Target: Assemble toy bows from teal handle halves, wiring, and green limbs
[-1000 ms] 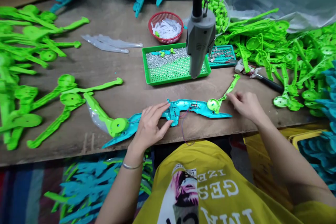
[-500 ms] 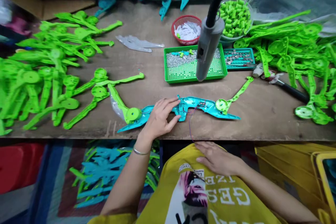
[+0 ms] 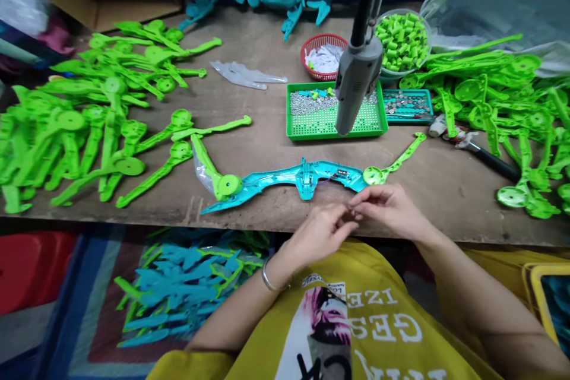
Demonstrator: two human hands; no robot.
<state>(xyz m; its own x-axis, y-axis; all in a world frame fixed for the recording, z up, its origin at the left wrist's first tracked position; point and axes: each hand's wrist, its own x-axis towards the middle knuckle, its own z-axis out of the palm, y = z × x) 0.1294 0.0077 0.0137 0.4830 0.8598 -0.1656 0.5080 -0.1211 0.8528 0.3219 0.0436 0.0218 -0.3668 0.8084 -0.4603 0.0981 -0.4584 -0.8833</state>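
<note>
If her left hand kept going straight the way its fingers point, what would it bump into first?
The left hand points right, at the right hand. Their fingertips already seem to meet just in front of the teal bow piece, so it would likely meet that hand first.

A: Bright enough?
B: Yes, even overhead light; soft shadows on the tabletop [image 3: 249, 148].
A: Sharp?
B: Centre crisp; edges bow and smear, the far-left corner blurred.
</note>
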